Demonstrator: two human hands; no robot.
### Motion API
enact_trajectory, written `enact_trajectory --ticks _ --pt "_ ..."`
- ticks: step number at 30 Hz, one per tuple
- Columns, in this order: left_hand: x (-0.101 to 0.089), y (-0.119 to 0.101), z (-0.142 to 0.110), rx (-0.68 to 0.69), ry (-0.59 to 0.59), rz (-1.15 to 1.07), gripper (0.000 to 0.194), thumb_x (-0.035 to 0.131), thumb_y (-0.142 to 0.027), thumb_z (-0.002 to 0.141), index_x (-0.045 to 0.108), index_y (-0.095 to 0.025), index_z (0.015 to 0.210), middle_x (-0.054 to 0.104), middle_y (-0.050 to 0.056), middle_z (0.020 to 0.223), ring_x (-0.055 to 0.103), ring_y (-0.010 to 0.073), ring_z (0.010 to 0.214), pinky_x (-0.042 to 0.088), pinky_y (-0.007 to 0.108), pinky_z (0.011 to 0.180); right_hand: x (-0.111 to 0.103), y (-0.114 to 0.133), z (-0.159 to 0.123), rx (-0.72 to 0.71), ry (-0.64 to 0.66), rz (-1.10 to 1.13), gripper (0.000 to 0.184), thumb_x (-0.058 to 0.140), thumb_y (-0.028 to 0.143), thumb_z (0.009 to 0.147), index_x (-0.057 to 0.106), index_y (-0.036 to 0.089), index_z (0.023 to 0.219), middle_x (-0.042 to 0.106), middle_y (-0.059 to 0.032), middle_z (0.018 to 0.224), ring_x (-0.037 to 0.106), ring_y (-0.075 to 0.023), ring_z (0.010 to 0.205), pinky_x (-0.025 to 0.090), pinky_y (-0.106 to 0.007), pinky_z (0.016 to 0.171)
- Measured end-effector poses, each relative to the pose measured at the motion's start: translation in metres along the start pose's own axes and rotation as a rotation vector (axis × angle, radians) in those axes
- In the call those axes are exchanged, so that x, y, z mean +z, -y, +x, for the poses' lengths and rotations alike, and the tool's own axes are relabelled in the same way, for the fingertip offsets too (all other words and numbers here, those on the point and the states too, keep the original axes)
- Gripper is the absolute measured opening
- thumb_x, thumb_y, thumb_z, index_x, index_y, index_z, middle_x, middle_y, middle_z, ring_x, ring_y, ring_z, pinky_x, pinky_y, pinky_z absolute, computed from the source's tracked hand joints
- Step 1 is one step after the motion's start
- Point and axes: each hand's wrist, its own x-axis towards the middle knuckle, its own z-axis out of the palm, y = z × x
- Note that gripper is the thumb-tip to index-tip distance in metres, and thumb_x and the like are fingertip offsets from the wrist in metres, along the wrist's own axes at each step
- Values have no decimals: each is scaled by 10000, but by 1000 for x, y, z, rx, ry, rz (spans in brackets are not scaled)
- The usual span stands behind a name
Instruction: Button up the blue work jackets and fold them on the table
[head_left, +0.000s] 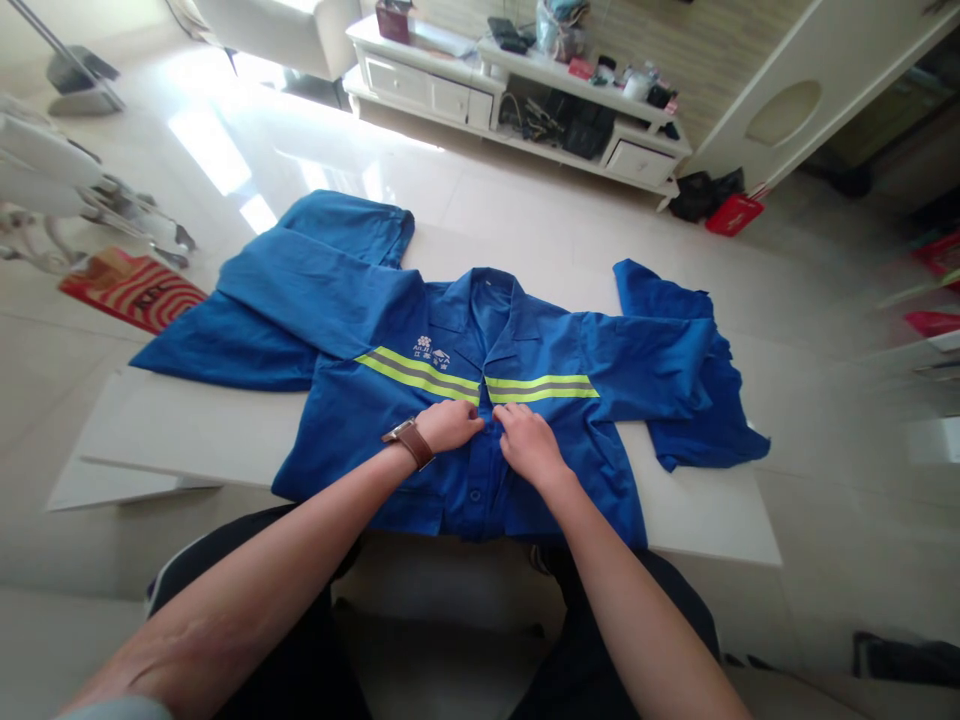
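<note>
A blue work jacket [555, 345] lies front side up across a white table [720, 515], its collar pointing away from me. Yellow-green reflective stripes cross its chest, and white lettering is on the left side. My left hand [448, 425], with a brown-strapped watch on the wrist, pinches the left front edge just below the stripe. Opposite it, my right hand [529, 442] has its fingers closed on the other front edge. The two edges nearly meet between my hands. A button shows lower on the placket. Folded blue cloth [255, 350] lies at the left, and more blue cloth [675, 400] at the right.
A red KFC bag [135, 290] stands on the floor to the left of the table. Further off is a white low cabinet [427, 88] with items on it. A dustpan [79, 95] is at the far left, a red bag [735, 212] at the back right.
</note>
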Motion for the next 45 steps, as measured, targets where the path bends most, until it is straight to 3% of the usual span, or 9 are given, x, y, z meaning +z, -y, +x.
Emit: enact_trajectory --ticks 5,8,11,16,21,27,29,35,45 --pt "-8 -1 18 31 -107 1 85 736 -274 796 707 -209 843 706 76 769 685 280 847 470 306 782 1 -1 -1 80 35 77 308 508 71 901 748 188 1055 711 -116 1142 640 -234 1084 494 -307 892" --pt "2 3 32 26 -149 -49 202 695 -213 827 689 -163 1023 738 88 877 682 246 855 481 293 777 -1 -2 -2 198 4 133 241 537 169 938 765 189 1012 726 -99 1119 669 -226 1037 497 -296 845" --pt "15 10 44 -1 -100 -127 261 650 -193 871 660 -133 1125 755 90 937 681 207 782 493 284 732 0 -6 0 248 -23 200 219 568 242 950 777 203 999 740 -78 1098 676 -221 1042 489 -286 841" --pt "25 18 56 53 -78 -161 180 677 -222 875 676 -158 1043 745 47 855 654 167 656 470 264 643 8 -15 12 255 -42 249 169 609 248 929 771 205 902 738 -84 1023 666 -238 1036 485 -303 856" --pt "25 14 62 27 -4 -248 68 614 -174 887 675 -159 912 673 -4 703 599 138 534 441 259 580 19 -17 32 188 -137 347 188 633 216 902 744 225 1053 709 -83 1107 638 -252 1079 492 -335 895" --pt "16 3 61 182 -161 -171 86 675 -152 835 756 -177 848 656 65 962 655 208 939 519 332 903 34 -21 53 208 -278 520 142 562 161 899 687 209 945 700 -82 1019 643 -246 1002 501 -347 871" --pt "13 3 62 182 -144 -172 106 666 -153 844 765 -188 860 651 72 1007 645 223 1010 505 358 973 37 -23 57 207 -348 597 178 517 140 891 678 207 924 707 -76 985 653 -241 975 502 -352 879" --pt "14 15 64 129 -132 2 217 605 -22 820 674 -139 989 652 93 1015 636 221 944 513 345 897 37 -29 60 242 -462 744 264 468 134 821 710 217 888 720 -58 917 670 -228 886 512 -339 845" --pt "24 16 66 119 -113 98 52 643 -134 922 621 -180 936 708 72 916 665 224 871 456 305 768 26 -20 58 361 -460 911 266 489 240 790 742 196 862 728 -50 812 616 -207 702 478 -317 689"
